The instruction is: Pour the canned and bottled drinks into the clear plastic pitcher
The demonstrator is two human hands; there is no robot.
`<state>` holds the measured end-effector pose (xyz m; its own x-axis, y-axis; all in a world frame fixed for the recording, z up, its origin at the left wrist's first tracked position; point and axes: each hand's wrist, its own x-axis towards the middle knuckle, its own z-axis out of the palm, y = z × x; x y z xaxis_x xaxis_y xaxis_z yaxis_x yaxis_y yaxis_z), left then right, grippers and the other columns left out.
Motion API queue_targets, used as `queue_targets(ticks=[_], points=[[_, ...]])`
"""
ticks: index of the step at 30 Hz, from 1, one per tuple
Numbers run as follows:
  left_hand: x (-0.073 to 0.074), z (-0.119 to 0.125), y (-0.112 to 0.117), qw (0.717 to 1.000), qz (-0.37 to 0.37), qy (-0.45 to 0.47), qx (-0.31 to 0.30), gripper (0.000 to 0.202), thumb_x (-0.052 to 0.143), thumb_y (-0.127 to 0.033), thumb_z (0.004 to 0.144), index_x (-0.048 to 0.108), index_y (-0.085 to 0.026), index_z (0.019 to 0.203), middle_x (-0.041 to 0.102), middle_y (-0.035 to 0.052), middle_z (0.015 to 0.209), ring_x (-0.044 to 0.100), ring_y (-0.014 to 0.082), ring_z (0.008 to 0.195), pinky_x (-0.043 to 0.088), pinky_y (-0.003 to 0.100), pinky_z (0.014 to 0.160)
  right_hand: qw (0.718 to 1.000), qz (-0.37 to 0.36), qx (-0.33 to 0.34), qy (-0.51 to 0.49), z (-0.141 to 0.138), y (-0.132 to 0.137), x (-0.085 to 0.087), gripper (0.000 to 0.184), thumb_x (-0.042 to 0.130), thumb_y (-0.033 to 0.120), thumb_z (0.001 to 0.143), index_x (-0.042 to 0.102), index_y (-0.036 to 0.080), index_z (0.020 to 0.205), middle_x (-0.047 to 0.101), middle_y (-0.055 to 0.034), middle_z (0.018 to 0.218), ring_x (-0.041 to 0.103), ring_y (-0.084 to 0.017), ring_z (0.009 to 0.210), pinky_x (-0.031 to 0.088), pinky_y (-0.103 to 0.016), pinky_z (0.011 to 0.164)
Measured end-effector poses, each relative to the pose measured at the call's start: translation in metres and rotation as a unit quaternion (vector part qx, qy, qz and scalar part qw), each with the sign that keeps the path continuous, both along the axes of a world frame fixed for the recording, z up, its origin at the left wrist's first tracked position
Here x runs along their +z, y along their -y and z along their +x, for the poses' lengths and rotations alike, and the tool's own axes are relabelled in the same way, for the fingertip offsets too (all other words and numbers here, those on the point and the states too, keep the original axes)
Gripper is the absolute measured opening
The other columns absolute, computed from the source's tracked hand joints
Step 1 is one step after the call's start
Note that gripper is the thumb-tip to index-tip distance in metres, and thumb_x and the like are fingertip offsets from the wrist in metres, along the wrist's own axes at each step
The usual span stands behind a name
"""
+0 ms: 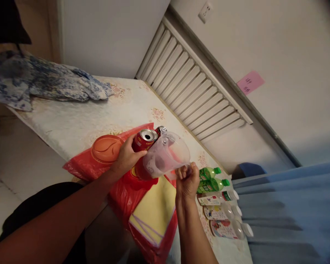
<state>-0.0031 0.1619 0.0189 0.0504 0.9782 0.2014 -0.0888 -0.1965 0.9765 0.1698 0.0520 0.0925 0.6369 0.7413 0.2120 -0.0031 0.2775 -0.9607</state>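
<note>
My left hand (128,156) is wrapped round an opened red drink can (143,142), its top facing up toward me. Just right of it, my right hand (187,179) closes on the handle side of a clear plastic jug (167,156), which is tilted beside the can. Behind the held can stands another can (161,130), partly hidden. Under the jug is a red object with a yellow mark (140,176), mostly covered, so its kind is unclear. An orange round lid or lidded container (107,147) sits left of my left hand. Nearer to me lies a folded yellow cloth (156,207).
A red plastic sheet (121,205) lies under these things on the flowered tablecloth (71,121). Several bottles (214,187) line the right side, by a blue curtain (280,212). A patterned cloth (63,82) lies at the far left. A white radiator (192,80) runs along the wall.
</note>
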Motion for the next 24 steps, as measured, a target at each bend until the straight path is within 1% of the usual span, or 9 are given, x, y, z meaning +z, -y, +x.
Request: queue_targets(ticks=[4,9,16,20,24], points=[[0.003,-0.002,0.001,1.000,0.004,-0.018,0.021,0.064,0.077,-0.025,0.065,0.058,-0.021,0.126,0.069,0.0063,0.128,0.061,0.0315,0.124,0.047,0.049,0.110,1.000,-0.001,0.004,0.003,-0.004,-0.003,-0.018,0.049,0.057,0.052,0.082,0.024,0.024,0.059,0.026,0.0112,0.046,0.018,-0.007,0.040,0.021,-0.024,0.044],[0.002,-0.003,0.000,0.999,0.001,-0.020,0.037,0.063,0.075,-0.024,0.067,0.056,-0.021,0.127,0.068,0.0074,0.126,0.062,0.0303,0.122,0.047,0.047,0.109,1.000,-0.001,0.000,0.013,-0.007,-0.002,-0.033,0.046,0.051,0.050,0.085,0.025,0.023,0.059,0.027,0.0106,0.048,0.019,-0.007,0.041,0.023,-0.024,0.046],[-0.003,-0.006,-0.001,1.000,0.009,-0.002,0.026,0.067,0.074,-0.026,0.067,0.054,-0.019,0.131,0.066,0.0104,0.130,0.062,0.0301,0.122,0.046,0.047,0.110,1.000,0.010,0.012,-0.025,-0.008,0.001,-0.036,0.046,0.055,0.048,0.084,0.027,0.024,0.057,0.029,0.0102,0.046,0.021,-0.008,0.042,0.025,-0.025,0.047],[-0.004,-0.007,-0.001,1.000,-0.003,0.006,0.023,0.068,0.075,-0.028,0.067,0.054,-0.020,0.131,0.066,0.0098,0.131,0.061,0.0302,0.123,0.046,0.047,0.111,0.999,0.005,0.031,-0.018,-0.005,0.003,-0.037,0.048,0.054,0.049,0.087,0.026,0.024,0.057,0.028,0.0099,0.046,0.022,-0.008,0.043,0.027,-0.025,0.048],[-0.006,-0.008,-0.001,1.000,-0.005,0.004,0.017,0.068,0.075,-0.028,0.066,0.055,-0.020,0.130,0.067,0.0096,0.130,0.061,0.0304,0.124,0.045,0.047,0.111,0.999,-0.005,0.036,-0.009,-0.002,0.003,-0.039,0.050,0.053,0.052,0.088,0.026,0.024,0.055,0.029,0.0096,0.046,0.024,-0.008,0.043,0.028,-0.026,0.048]])
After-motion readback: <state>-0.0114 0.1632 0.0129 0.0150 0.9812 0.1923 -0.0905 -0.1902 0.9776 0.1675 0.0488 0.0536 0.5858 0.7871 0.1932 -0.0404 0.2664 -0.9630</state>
